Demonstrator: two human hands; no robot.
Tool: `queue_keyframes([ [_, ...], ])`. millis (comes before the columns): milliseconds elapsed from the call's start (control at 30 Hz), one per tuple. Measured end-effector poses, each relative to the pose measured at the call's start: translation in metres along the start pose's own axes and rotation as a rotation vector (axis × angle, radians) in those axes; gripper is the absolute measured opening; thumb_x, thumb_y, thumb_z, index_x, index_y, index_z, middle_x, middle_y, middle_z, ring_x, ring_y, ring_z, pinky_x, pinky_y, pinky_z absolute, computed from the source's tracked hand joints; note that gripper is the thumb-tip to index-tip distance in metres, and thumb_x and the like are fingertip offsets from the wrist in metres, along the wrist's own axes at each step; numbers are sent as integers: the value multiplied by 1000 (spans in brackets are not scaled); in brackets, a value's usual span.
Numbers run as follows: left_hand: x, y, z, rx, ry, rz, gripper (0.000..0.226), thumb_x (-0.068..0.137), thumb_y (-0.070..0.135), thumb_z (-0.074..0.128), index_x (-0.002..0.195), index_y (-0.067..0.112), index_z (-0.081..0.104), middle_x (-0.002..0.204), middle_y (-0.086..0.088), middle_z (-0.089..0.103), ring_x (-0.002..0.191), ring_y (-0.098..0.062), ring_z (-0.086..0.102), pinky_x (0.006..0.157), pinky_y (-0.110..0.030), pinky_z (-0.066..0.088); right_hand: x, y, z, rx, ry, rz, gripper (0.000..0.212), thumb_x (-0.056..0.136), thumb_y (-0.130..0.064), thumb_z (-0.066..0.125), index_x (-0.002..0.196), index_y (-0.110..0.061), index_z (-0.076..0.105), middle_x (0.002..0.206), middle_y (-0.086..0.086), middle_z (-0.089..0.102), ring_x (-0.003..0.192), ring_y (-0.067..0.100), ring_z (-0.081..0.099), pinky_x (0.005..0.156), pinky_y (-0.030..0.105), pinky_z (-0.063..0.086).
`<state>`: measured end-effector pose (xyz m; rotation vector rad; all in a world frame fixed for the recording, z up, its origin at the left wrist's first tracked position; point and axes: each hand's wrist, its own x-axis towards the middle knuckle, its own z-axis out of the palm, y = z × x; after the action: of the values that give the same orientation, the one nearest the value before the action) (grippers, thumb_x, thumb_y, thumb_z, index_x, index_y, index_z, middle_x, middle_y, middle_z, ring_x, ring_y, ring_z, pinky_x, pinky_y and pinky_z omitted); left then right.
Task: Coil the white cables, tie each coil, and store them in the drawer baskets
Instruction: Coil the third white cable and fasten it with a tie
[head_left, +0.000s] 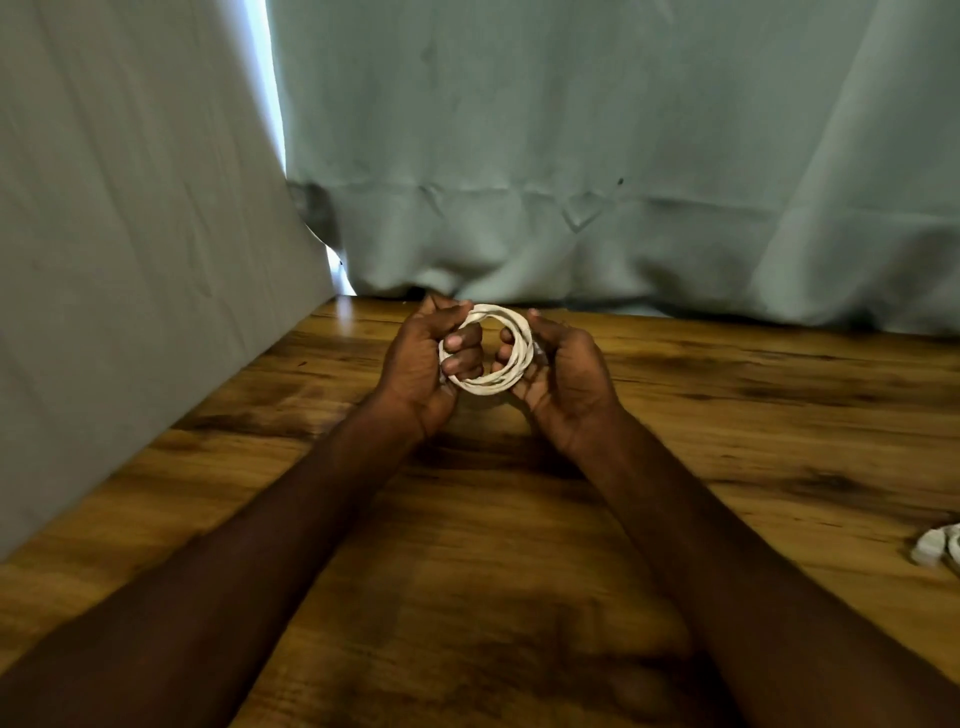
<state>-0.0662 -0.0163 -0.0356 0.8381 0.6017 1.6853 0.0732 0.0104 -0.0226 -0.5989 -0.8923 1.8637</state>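
A white cable wound into a small round coil is held upright above the wooden table, near its far edge. My left hand grips the coil's left side, with fingers curled through the ring. My right hand cups the coil's right side, fingertips inside the loop. Another white cable lies on the table at the right edge of the view, cut off by the frame. No drawer or basket is in view.
Pale grey-green fabric hangs behind the table's far edge and along its left side. My two forearms stretch across the middle of the table.
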Motion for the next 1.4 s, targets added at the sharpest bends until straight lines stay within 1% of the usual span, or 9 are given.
queue_keyframes([
  [133, -7, 8, 4, 126, 47, 66, 25, 104, 5, 41, 83, 20, 40, 50, 3, 36, 32, -5, 29, 39, -14, 23, -2, -10, -3, -435, -25, -173, 18, 100, -6, 55, 105, -7, 72, 70, 5, 71, 49, 8, 63, 48, 16, 46],
  [233, -6, 9, -1, 166, 49, 66, 24, 103, 5, 44, 84, 20, 42, 52, 1, 37, 33, -6, 29, 43, -19, 20, -2, -7, -1, -584, -65, -168, 32, 107, -33, 52, 87, -17, 72, 66, 2, 69, 54, 11, 59, 55, 23, 39],
  [533, -6, 5, 5, 10, -110, -76, 31, 105, 10, 41, 77, 21, 43, 56, 1, 37, 35, -8, 32, 46, -18, 28, 6, -1, 0, -387, 23, -120, 35, 110, -30, 46, 86, -9, 61, 48, -5, 44, 45, 11, 41, 50, 21, 34],
  [667, -13, 6, 19, -148, -131, -145, 32, 102, 11, 41, 72, 20, 41, 50, 1, 32, 29, -7, 29, 44, -20, 48, 3, 1, 2, -190, -7, -29, 36, 110, -32, 45, 83, -11, 56, 45, -6, 40, 39, 8, 39, 49, 23, 36],
  [867, -15, 11, 24, 72, -197, -107, 21, 98, 16, 48, 79, 11, 54, 51, -2, 42, 39, -18, 47, 56, -28, 44, -6, -8, -2, -501, -100, -414, 38, 111, -15, 41, 81, -5, 62, 51, -2, 64, 38, 9, 55, 44, 20, 45],
  [1000, -18, 2, 36, 152, -241, -147, 24, 96, 14, 49, 103, -3, 65, 62, -11, 57, 59, -32, 65, 68, -39, 54, 2, -14, -23, -702, -58, -536, 43, 103, -40, 51, 78, -8, 64, 66, 21, 68, 47, 23, 52, 53, 52, 49],
  [1133, -5, -7, 53, 223, -258, -127, 28, 108, 18, 40, 87, 9, 56, 60, -3, 49, 44, -15, 48, 58, -32, 50, 5, -27, -36, -816, 12, -644, 36, 102, -34, 52, 74, -15, 62, 69, 11, 66, 62, 18, 59, 62, 44, 48],
  [1300, 24, -28, 80, 256, -139, -153, 31, 106, 19, 51, 77, 21, 40, 56, 3, 38, 38, -7, 29, 52, -28, 36, 13, -43, -59, -773, 115, -695, 41, 102, -34, 50, 79, -1, 60, 71, 20, 64, 65, 21, 55, 61, 46, 48],
  [1400, 38, -48, 90, 286, -87, -116, 33, 103, 16, 57, 77, 22, 38, 55, 2, 33, 36, -6, 26, 46, -26, 33, 16, -50, -71, -785, 178, -674, 39, 103, -31, 49, 76, -4, 59, 68, 10, 61, 64, 19, 54, 61, 40, 44],
])
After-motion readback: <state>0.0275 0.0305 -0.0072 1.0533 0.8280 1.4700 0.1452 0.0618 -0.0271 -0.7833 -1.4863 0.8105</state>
